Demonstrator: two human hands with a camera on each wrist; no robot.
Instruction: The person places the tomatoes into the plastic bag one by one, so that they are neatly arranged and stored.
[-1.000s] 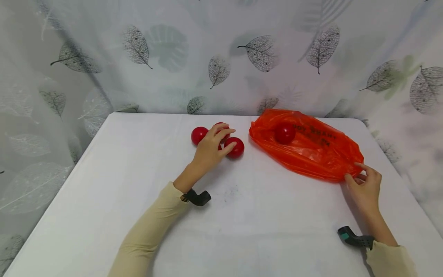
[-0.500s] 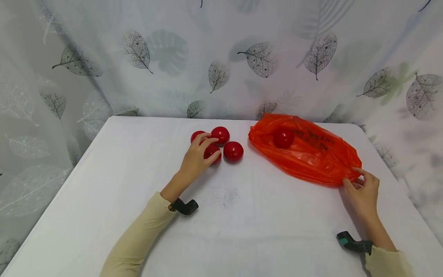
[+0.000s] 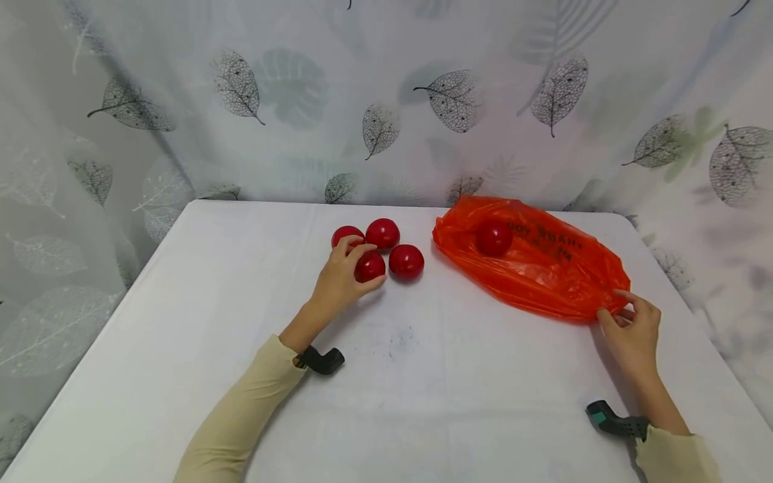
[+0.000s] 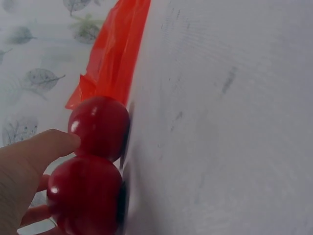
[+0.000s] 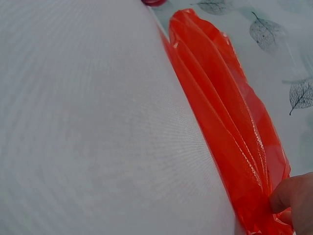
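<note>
Thumb and fingers of my left hand curl round a glossy red ball, which sits on the white table. In the left wrist view that ball is nearest, with the thumb across its top and other fingers behind it. Three like balls sit close about it: one behind the fingers, one at the back and one to the right. An orange-red plastic bag with dark printing lies to the right. Another red ball shows within its outline. My right hand pinches the bag's near right corner.
The white-covered table has its far edge just behind the balls and bag. A leaf-print curtain hangs behind and at both sides. Black wrist cameras sit on both wrists, the left one just above the table.
My left hand has drawn back left and toward me, with one red ball now apart from the others' earlier cluster. The right hand stays at the bag's corner.
</note>
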